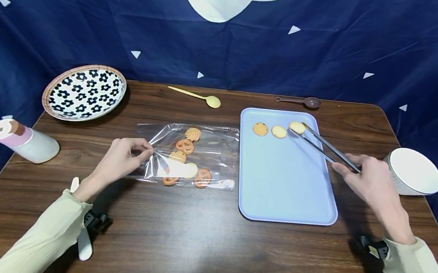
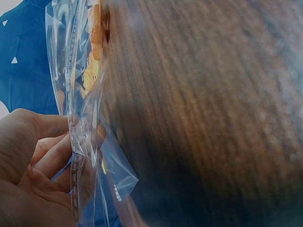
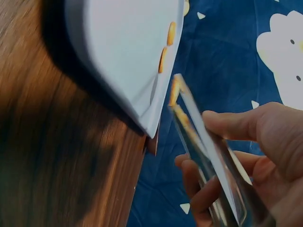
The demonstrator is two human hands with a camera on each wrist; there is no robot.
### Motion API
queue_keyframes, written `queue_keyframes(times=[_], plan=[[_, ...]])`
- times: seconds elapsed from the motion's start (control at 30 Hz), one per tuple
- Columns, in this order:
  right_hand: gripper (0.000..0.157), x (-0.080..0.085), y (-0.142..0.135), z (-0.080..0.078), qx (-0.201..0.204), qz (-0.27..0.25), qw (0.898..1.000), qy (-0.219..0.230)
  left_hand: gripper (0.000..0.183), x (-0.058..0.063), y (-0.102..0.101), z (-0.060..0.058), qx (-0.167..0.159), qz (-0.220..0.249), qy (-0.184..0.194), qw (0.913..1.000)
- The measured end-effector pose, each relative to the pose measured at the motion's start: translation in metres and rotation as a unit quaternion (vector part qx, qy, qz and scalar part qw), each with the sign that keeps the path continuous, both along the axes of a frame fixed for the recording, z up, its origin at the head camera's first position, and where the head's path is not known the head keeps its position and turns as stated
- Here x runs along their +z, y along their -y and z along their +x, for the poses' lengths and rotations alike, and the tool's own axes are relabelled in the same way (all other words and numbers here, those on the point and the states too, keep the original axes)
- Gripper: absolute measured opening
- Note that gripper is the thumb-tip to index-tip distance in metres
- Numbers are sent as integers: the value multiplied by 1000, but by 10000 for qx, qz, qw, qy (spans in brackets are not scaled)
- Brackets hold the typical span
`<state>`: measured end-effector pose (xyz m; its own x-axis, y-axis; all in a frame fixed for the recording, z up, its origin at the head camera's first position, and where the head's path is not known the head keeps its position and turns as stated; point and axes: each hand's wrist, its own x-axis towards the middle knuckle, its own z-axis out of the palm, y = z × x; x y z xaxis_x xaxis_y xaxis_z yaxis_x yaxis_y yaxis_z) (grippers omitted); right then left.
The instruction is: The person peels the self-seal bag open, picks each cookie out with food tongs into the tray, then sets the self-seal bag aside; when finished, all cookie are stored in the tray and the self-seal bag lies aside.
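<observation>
At the left edge of a clear plastic bag (image 1: 221, 154), my left hand (image 1: 126, 155) pinches the film between thumb and fingers. Several cookies are in the bag, among them a swirl cookie (image 1: 193, 134) and a pretzel-shaped one (image 1: 203, 178). My right hand (image 1: 372, 181) grips metal tongs (image 1: 331, 149). Their tips sit around a pale round cookie (image 1: 297, 127) at the top right of the blue tray (image 1: 286, 179). To its left on the tray lie another pale cookie (image 1: 279, 131) and a speckled cookie (image 1: 260, 129).
A flower-patterned bowl (image 1: 85, 93) and a lidded white container (image 1: 37, 146) stand at left. A yellow spoon (image 1: 212, 102) and a brown measuring spoon (image 1: 312, 102) lie at the back. A white bowl (image 1: 415, 172) is beside my right hand. A white utensil (image 1: 85, 247) lies under my left forearm.
</observation>
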<state>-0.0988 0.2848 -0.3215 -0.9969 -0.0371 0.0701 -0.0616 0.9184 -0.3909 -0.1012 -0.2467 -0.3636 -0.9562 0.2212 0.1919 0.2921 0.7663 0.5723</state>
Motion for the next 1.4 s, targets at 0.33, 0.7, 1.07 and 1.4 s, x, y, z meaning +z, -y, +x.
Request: queue_keyframes(times=[0.33, 0.7, 1.07, 1.4], plan=[[45, -3, -4, 2, 128, 206, 9992, 332, 10, 1, -1, 0, 34, 31, 79, 10000], [49, 8, 12, 7, 148, -45, 9998, -150, 11, 3, 1, -1, 108, -29, 154, 9998], [37, 8, 74, 2, 1686, -93, 9856, -117, 9, 1, -2, -1, 117, -44, 68, 9999], [34, -1, 103, -13, 3008, -163, 9532, 272, 10, 3, -3, 0, 55, 40, 94, 9999]])
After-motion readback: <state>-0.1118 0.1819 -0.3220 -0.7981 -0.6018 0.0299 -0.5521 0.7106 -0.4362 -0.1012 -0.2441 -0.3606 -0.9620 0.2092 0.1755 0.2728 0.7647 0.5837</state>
